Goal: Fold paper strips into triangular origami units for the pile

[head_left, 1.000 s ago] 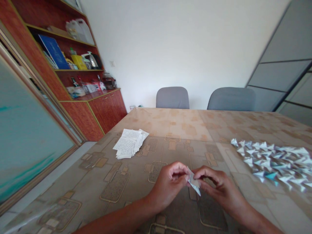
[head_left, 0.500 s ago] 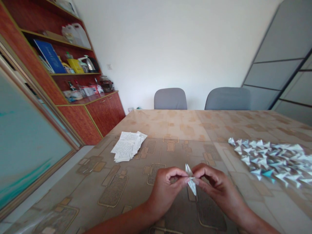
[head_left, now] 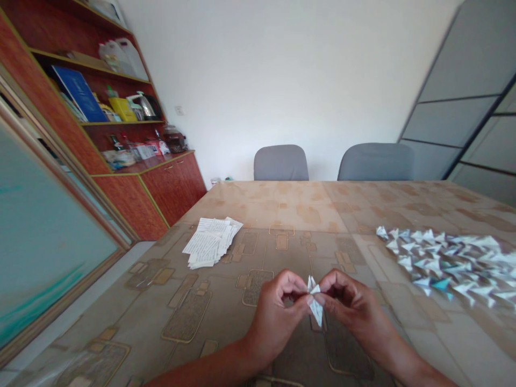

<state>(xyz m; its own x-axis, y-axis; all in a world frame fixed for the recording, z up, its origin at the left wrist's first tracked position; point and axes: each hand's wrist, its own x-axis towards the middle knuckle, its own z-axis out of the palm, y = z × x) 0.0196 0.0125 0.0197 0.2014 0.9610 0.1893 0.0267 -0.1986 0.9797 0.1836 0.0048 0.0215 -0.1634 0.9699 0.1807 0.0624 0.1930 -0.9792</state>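
Note:
Between my two hands, over the near part of the table, is a small folded paper crane [head_left: 316, 310] of white printed paper. A narrow split point rises at its far end, and a wider point hangs toward me. My left hand [head_left: 278, 306] pinches its left side between thumb and index finger. My right hand [head_left: 347, 302] pinches the right side the same way, the thumbs almost meeting at the middle. On the right lie many finished folded paper cranes [head_left: 435, 263] in rows, mostly white, one teal. To the left is a loose stack of printed paper squares [head_left: 212, 242].
A patterned cloth covers the table [head_left: 282, 204]. Two grey chairs [head_left: 281, 163] stand at its far edge, before a white wall. A reddish wooden cabinet [head_left: 173, 183] with bottles, a kettle and boxes is at the left, beside a frosted glass door [head_left: 48, 242].
The pinched paper has tilted, and a small flap now spreads at its middle. My fingers have curled in closer around it. The stack and the rows of cranes lie as before.

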